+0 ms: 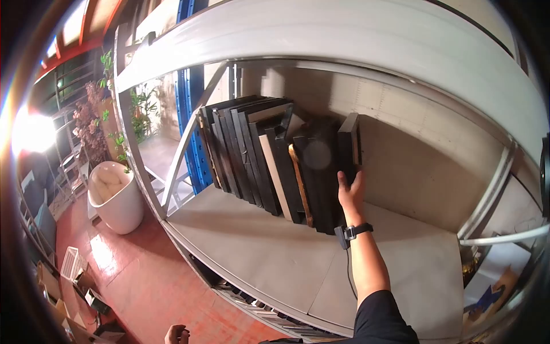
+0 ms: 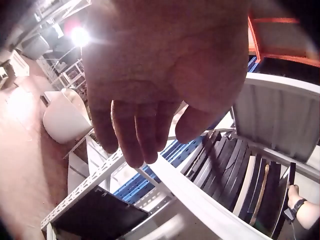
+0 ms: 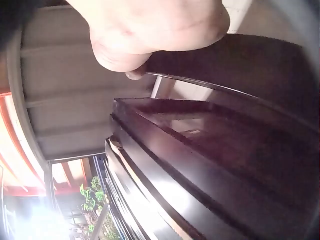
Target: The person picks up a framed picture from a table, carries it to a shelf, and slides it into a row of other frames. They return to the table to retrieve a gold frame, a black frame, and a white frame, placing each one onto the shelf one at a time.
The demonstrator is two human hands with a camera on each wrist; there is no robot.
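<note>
A row of flat black panels (image 1: 240, 155), some with pale or wooden edges, stands on edge on a grey shelf (image 1: 246, 241). My right hand (image 1: 351, 195) grips the front edge of a black panel (image 1: 346, 140) at the row's right end, thumb on its left side. In the right wrist view this panel (image 3: 250, 65) stands apart from the neighbouring dark panels (image 3: 165, 145), with a gap between; the fingertips are mostly hidden. Low in the head view, my left hand (image 1: 176, 334) hangs away from the shelf. Its fingers (image 2: 131, 135) are loosely extended and hold nothing.
A white beam (image 1: 321, 40) crosses above the shelf, and a metal upright (image 1: 134, 132) bounds its left end. A lower level (image 1: 269, 312) holds more items. On the red floor (image 1: 143, 269) stand a white tub-shaped planter (image 1: 117, 200) and several boxes.
</note>
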